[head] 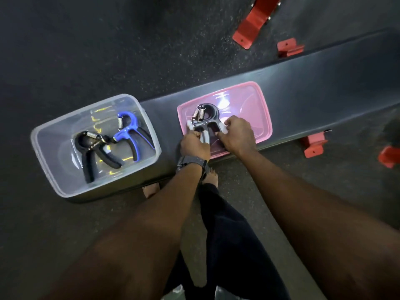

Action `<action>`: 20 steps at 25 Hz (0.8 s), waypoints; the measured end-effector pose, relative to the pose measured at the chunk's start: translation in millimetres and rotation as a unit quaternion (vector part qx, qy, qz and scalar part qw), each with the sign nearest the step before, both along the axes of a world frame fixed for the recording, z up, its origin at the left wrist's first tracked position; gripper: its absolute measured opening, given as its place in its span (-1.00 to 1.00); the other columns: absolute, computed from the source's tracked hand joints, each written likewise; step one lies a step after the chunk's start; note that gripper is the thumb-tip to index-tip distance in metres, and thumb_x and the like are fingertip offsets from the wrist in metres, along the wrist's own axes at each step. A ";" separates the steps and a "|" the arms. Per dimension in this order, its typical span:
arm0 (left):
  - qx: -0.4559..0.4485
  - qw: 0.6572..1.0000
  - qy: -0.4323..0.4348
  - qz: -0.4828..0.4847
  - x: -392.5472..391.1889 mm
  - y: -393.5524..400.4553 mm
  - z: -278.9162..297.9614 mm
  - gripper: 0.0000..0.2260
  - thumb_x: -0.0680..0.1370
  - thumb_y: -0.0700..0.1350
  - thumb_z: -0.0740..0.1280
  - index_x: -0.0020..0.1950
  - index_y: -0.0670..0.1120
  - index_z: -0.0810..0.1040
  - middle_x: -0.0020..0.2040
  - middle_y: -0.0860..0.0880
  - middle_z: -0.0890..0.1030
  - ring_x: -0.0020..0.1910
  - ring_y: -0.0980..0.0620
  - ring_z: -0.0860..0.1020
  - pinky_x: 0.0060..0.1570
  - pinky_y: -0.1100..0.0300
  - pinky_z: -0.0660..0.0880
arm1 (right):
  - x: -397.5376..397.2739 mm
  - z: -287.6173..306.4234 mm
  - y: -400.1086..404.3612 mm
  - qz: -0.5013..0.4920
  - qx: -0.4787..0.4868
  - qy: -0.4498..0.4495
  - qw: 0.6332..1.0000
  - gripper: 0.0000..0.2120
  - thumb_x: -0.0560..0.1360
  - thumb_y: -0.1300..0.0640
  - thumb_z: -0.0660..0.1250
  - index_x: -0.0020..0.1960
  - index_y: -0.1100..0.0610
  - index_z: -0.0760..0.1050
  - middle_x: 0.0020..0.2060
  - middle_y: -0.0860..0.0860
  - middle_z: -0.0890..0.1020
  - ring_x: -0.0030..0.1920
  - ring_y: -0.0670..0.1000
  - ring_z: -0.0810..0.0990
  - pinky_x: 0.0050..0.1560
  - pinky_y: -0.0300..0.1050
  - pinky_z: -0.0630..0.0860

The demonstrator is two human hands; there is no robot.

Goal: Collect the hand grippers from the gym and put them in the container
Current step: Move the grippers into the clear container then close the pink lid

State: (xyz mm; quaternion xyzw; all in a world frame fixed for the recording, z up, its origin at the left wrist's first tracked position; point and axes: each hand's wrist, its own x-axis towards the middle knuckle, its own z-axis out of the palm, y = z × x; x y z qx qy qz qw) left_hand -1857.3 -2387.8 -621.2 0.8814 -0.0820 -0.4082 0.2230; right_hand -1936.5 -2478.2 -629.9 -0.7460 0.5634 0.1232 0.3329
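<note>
A clear plastic container [43,135] stands on the left end of a dark bench. Inside lie a black hand gripper [91,152] and a blue hand gripper [129,133]. To its right a pink lid [255,109] lies flat on the bench. Over the lid, a black and grey hand gripper [208,119] with two metal springs is held by both hands. My left hand [193,146] grips its left handle. My right hand [237,135] grips its right handle.
The long dark padded bench [324,83] runs from lower left to upper right across a speckled black gym floor. Red metal bench feet and brackets [313,146] sit along its right side and at the top. My bare feet and dark trousers are just below the bench.
</note>
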 end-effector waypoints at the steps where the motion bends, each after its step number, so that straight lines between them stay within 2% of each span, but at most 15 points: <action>1: 0.011 1.000 -0.009 0.001 -1.1 -0.9 -4.0 -0.74 0.49 -0.31 0.31 0.16 -0.18 0.60 0.16 -0.17 0.65 0.16 -0.19 0.59 0.14 0.09 0.49 | 0.4 -4.4 -1.4 0.031 -0.010 0.010 0.999 -0.64 0.45 0.00 0.51 0.13 0.18 0.59 0.01 0.13 0.66 -0.01 0.16 0.63 -0.01 0.00 0.59; 4: 0.010 1.000 -0.027 -0.006 -1.2 0.9 -10.7 -0.78 0.50 -0.20 0.35 0.13 -0.14 0.61 0.12 -0.14 0.67 0.12 -0.19 0.60 0.11 0.08 0.51 | -0.5 -5.0 -7.4 0.077 -0.053 0.013 0.996 -0.71 0.46 -0.04 0.48 0.03 0.16 0.64 -0.10 0.12 0.68 -0.13 0.15 0.65 -0.14 -0.04 0.58; 7: 0.021 0.999 -0.033 -0.034 2.9 2.1 -10.9 -0.76 0.45 -0.14 0.42 0.12 -0.08 0.62 0.05 -0.13 0.70 0.06 -0.20 0.63 0.03 0.08 0.54 | -2.1 3.6 -17.2 0.096 -0.094 0.027 0.991 -0.72 0.47 -0.04 0.45 0.04 0.15 0.65 -0.08 0.14 0.68 -0.11 0.19 0.65 -0.13 0.01 0.59; 10: 0.042 0.996 -0.044 -0.072 6.9 -1.1 -9.6 -0.80 0.48 -0.12 0.39 0.09 -0.06 0.65 0.06 -0.20 0.68 0.05 -0.26 0.64 0.00 0.05 0.56 | 3.0 21.2 -26.4 0.111 -0.120 0.026 0.986 -0.71 0.47 -0.06 0.45 0.03 0.14 0.65 -0.08 0.15 0.69 -0.11 0.22 0.64 -0.19 -0.07 0.49; 12: 0.042 0.997 -0.022 -0.054 10.2 -2.3 -2.0 -0.81 0.53 -0.09 0.31 0.07 -0.09 0.65 0.08 -0.23 0.67 0.06 -0.27 0.63 0.00 0.05 0.56 | 17.9 42.1 -26.0 0.140 -0.140 0.011 0.980 -0.71 0.45 -0.09 0.45 -0.02 0.12 0.65 -0.11 0.15 0.68 -0.13 0.24 0.63 -0.21 -0.05 0.50; 14: 0.018 1.000 0.014 -0.016 10.7 5.3 2.8 -0.83 0.56 -0.10 0.29 0.06 -0.11 0.62 0.08 -0.22 0.67 0.09 -0.24 0.63 0.01 0.08 0.54 | 40.3 67.6 -16.6 0.201 -0.169 0.000 0.965 -0.79 0.45 -0.03 0.42 -0.05 0.11 0.62 -0.11 0.13 0.65 -0.13 0.25 0.61 -0.22 -0.03 0.49; 17: -0.036 0.998 0.048 -0.012 10.4 23.8 -0.1 -0.78 0.47 -0.07 0.40 0.08 -0.11 0.62 0.06 -0.16 0.69 0.09 -0.18 0.63 0.11 0.07 0.55 | 88.4 108.2 7.3 0.265 -0.195 -0.028 0.944 -0.87 0.43 0.06 0.41 -0.09 0.12 0.60 -0.13 0.13 0.65 -0.12 0.24 0.62 -0.25 -0.08 0.38; 20: -0.060 0.993 0.083 -0.064 11.9 36.3 -6.3 -0.79 0.44 -0.08 0.40 -0.02 -0.19 0.62 0.02 -0.22 0.68 0.07 -0.22 0.61 -0.05 0.07 0.49 | 141.3 127.6 44.2 0.291 -0.173 -0.053 0.939 -0.80 0.41 0.00 0.43 -0.07 0.12 0.62 -0.15 0.14 0.67 -0.11 0.24 0.64 -0.23 -0.09 0.41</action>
